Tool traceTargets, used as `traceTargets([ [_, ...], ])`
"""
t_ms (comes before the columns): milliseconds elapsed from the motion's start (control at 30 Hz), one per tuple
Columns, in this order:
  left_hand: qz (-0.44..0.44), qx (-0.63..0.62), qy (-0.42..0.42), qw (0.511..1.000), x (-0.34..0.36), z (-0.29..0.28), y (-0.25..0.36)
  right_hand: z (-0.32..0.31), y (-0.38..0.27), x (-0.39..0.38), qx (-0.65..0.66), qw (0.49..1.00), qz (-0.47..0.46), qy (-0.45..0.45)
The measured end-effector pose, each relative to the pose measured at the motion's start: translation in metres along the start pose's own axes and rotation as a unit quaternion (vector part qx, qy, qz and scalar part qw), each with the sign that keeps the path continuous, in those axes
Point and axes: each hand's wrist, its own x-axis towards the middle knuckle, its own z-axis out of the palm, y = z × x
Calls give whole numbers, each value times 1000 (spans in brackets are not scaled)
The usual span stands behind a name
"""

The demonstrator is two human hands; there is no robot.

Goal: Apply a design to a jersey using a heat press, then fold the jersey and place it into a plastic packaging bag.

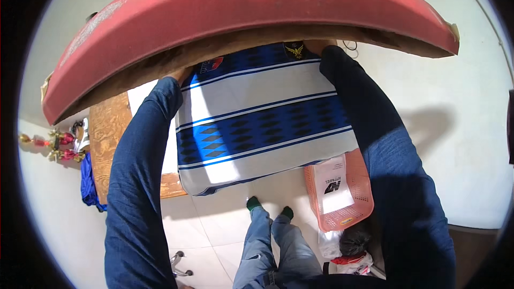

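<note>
A blue and white jersey [257,123] with black diamond bands and a gold crest hangs spread out in front of me. My left hand [181,74] grips its upper left corner and my right hand [316,47] grips its upper right corner. Both hands are mostly hidden under a red-topped curved board [241,5] with a wooden underside that arches across the top of the view. My arms are in dark blue sleeves, one on each side of the jersey.
A pink plastic basket [360,182] holding a white packet stands on the white tile floor at the right, with bags [348,246] beside it. A wooden table [107,128], trophies [59,147] and a blue cloth [88,182] are at the left. My legs in jeans [267,246] are below.
</note>
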Motion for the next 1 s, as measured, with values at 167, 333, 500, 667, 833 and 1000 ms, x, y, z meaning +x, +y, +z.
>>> traceTargets([
  [167, -57, -19, -12, 998, 3, -19, 22, 0, 5, 8, -29, 998, 47, -14],
  [333, -42, -78, -29, 996, -20, -48, 40, -22, -14, 0, -3, 995, 96, -22],
  [500, -85, -110, -98, 985, -58, -95, 54, -44, -26, -34, -13, 998, 69, 3],
  [667, -65, -170, -135, 974, -95, -174, 66, -142, -49, -92, 114, 993, 19, -38],
  [833, -167, -240, -204, 934, -139, -250, 62, -251, -104, -126, 127, 991, -27, -31],
  [1000, -244, -488, -89, 833, -187, -287, 47, -334, -182, -119, 254, 962, 38, -92],
])
